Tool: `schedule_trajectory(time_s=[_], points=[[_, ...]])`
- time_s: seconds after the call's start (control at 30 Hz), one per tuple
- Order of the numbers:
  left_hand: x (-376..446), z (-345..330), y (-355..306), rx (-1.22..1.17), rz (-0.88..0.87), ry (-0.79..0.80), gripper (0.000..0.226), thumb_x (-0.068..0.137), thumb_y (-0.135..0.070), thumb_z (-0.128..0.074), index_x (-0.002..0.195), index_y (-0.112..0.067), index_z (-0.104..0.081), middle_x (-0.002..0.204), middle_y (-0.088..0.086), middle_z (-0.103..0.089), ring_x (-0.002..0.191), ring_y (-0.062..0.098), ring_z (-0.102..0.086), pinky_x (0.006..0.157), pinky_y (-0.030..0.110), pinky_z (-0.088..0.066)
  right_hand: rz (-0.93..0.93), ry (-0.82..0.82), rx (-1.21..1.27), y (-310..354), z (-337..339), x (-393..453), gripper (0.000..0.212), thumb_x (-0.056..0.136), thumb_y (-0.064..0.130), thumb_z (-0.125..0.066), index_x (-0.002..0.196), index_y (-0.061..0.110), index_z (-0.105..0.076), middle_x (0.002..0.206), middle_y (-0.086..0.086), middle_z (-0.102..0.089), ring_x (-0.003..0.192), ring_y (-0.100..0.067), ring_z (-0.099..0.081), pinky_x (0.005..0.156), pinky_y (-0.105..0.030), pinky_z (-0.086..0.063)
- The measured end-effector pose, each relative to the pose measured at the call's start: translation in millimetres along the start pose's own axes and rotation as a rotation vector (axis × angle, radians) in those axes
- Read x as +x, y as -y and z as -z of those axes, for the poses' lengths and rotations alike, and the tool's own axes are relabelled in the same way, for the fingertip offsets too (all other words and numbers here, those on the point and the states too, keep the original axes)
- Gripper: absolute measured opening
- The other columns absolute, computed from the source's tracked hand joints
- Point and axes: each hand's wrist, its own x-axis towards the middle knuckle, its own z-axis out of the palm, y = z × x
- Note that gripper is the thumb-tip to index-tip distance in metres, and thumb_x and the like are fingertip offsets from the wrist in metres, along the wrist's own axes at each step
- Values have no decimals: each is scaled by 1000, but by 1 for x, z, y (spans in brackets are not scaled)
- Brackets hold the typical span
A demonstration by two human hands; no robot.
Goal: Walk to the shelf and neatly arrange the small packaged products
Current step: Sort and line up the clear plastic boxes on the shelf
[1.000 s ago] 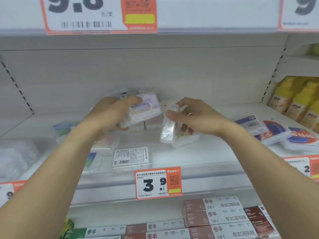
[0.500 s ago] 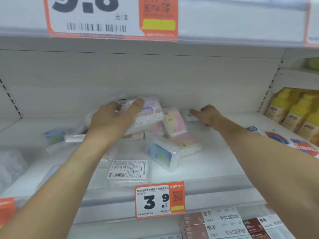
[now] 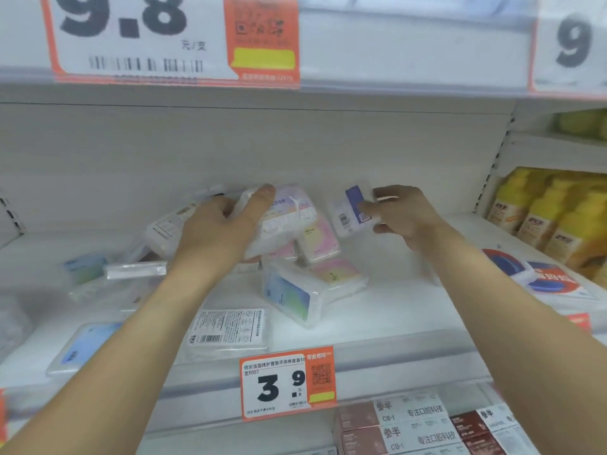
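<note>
Small clear plastic floss-pick boxes lie scattered on the white shelf (image 3: pixel 377 310). My left hand (image 3: pixel 216 231) grips a pastel pink box (image 3: pixel 289 211) that rests on top of a small pile at the back. My right hand (image 3: pixel 404 218) holds a small box with a blue label (image 3: pixel 351 211) upright, just right of the pile. A blue-green box (image 3: pixel 289 295) leans against a pink-yellow box (image 3: pixel 338 274) in the middle. A box with its barcode side up (image 3: pixel 228 328) lies near the front edge.
More clear boxes (image 3: pixel 85 346) lie at the left. Round blue-and-red packs (image 3: pixel 538 277) and yellow bottles (image 3: pixel 558 218) stand on the right. A 3.9 price tag (image 3: pixel 289 382) hangs on the shelf edge. Toothpaste cartons (image 3: pixel 407 425) fill the shelf below.
My right hand put down the box it held, reached to the back of the shelf and picked up the blue-label box. My left hand stayed on the pink box.
</note>
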Motion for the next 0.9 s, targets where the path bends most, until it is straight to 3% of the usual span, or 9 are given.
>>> schedule_trajectory(time_s=[0.1,0.23,0.37,0.43,0.5,0.63,0.73,0.83,0.9], points=[[-8,-14,-10,-62,25,37,73,57,-82,-60,94,-20,-72,99,2,-72,86,22,-72,68,42,-61,36,-4,212,11,29,-27,22,83,23,-77,102,13,-72,86,-1,-71,81,-20,-65,76,-32,-52],[-17,-35,-20,-22,-47,40,75,55,-79,-61,96,-17,-69,97,5,-69,85,22,-71,65,39,-62,169,157,122,8,56,-56,24,79,16,-80,102,22,-74,105,-4,-73,95,-28,-68,84,-47,-52],[-20,-50,-25,60,-87,44,74,55,-88,-57,85,-22,-67,82,1,-68,85,29,-70,79,51,-57,243,336,-256,0,88,-78,24,81,11,-78,99,26,-74,103,22,-71,92,-1,-65,76,-18,-50],[-22,-55,-27,107,-101,40,70,58,-86,-55,82,-21,-66,76,-2,-64,83,28,-68,82,50,-56,159,369,-277,-5,100,-82,25,84,1,-67,94,22,-73,100,-1,-70,73,-21,-56,50,-29,-41],[-23,-58,-28,133,-107,40,69,60,-85,-53,82,-20,-66,75,-3,-63,82,25,-67,83,49,-57,75,367,-320,-9,102,-83,33,84,-7,-55,87,19,-74,99,-18,-71,62,-24,-52,48,-27,-30],[-26,-62,-31,165,-108,50,56,72,-75,-58,86,-21,-65,78,-3,-64,71,15,-64,61,26,-54,-52,456,-294,-10,97,-87,20,87,-7,-57,88,2,-75,93,-12,-75,61,-10,-65,48,-17,-45],[-28,-64,-30,241,-143,43,52,77,-72,-56,90,-23,-65,82,-8,-64,79,14,-62,68,30,-45,69,340,-411,-6,99,-86,13,81,3,-75,93,7,-74,83,9,-72,54,1,-60,41,-12,-40],[-30,-68,-31,258,-132,60,52,76,-73,-56,88,-23,-65,77,-9,-63,76,12,-61,64,30,-43,126,223,-371,2,115,-78,33,78,-11,-64,97,16,-69,107,-1,-70,82,-15,-68,52,-17,-50],[-32,-72,-31,270,-131,88,49,76,-71,-59,80,-23,-60,70,-11,-57,68,12,-56,58,28,-37,85,122,-352,7,138,-74,35,78,-15,-57,87,18,-67,104,-4,-71,86,-21,-68,61,-23,-55]])
